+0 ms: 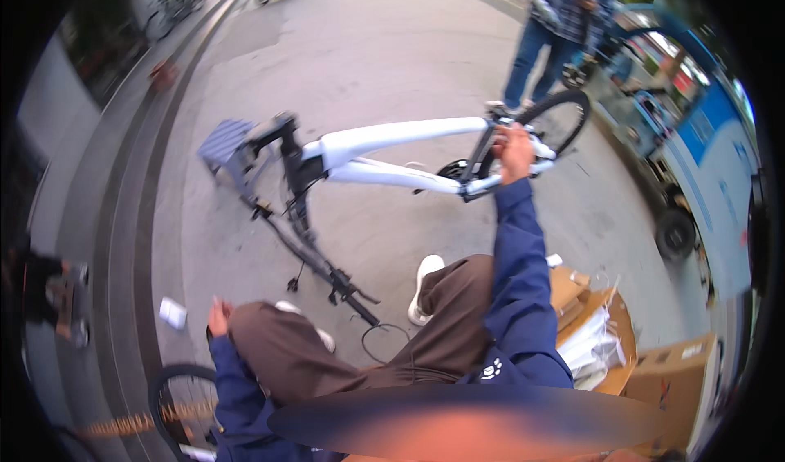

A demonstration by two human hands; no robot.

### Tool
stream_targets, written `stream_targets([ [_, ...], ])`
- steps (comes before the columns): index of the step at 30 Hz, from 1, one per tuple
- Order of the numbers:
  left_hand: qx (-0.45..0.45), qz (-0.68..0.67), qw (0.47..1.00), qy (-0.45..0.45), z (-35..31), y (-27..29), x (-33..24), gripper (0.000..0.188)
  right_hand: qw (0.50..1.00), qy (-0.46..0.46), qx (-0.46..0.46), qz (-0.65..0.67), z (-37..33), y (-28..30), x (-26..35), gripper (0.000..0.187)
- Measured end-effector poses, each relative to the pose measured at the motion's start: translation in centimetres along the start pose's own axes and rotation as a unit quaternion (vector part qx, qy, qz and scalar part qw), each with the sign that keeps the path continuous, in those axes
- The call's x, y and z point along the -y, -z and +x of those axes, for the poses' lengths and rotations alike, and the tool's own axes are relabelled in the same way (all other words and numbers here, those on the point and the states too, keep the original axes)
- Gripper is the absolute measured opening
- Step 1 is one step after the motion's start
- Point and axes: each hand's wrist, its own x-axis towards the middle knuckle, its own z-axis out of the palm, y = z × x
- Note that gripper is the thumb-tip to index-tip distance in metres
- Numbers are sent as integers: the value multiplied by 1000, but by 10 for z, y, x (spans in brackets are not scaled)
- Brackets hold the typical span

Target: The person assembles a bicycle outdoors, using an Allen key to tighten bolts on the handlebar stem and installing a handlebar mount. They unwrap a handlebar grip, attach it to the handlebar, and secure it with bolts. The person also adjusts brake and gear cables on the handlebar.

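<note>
A bicycle frame (409,135) wrapped in white padding stretches across the pavement in front of me, its rear wheel (564,118) fitted. At the rear of the frame, my right hand (513,153) has its fingers closed at the seat tube; their exact grip is small and blurred. The front end stands beside a grey-blue stool (225,145). Black handlebars (327,270) hang from the front, reaching toward my feet, with cables about them. My left hand (219,316) is beside my left knee, its visible fingers stretched out and holding nothing I can see.
A small white box (172,313) lies left of my knee, near a loose wheel (163,396). Cardboard (666,380) and white packing material (593,347) are piled at my right. Beyond the rear wheel stands another person (556,29), next to a blue-and-white cart (703,151). Steps run along the left.
</note>
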Motion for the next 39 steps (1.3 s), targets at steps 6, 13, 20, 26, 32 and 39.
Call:
stream_targets([
  [6, 1, -59, 991, -118, -68, -99, -170, 45, 999, -34, -33, -6, 35, 28, 16, 40],
  [13, 178, 15, 979, -98, -133, -232, -250, 35, 997, -64, -50, 6, 41, 52, 37, 41],
  [20, 352, 287, 867, -204, -162, -313, -178, 31, 997, -68, -23, 9, 24, 47, 69, 45],
  [26, 590, 548, 582, -111, -178, -313, -121, 58, 984, 19, 16, -177, 83, 7, 115, 50],
  [32, 547, 534, 631, -133, -166, -316, -120, 60, 819, 244, -103, -509, 180, -41, 140, 67],
  [39, 528, 549, 640, -100, -148, -318, -121, 61, 776, 192, -82, -595, 234, -99, 137, 78],
])
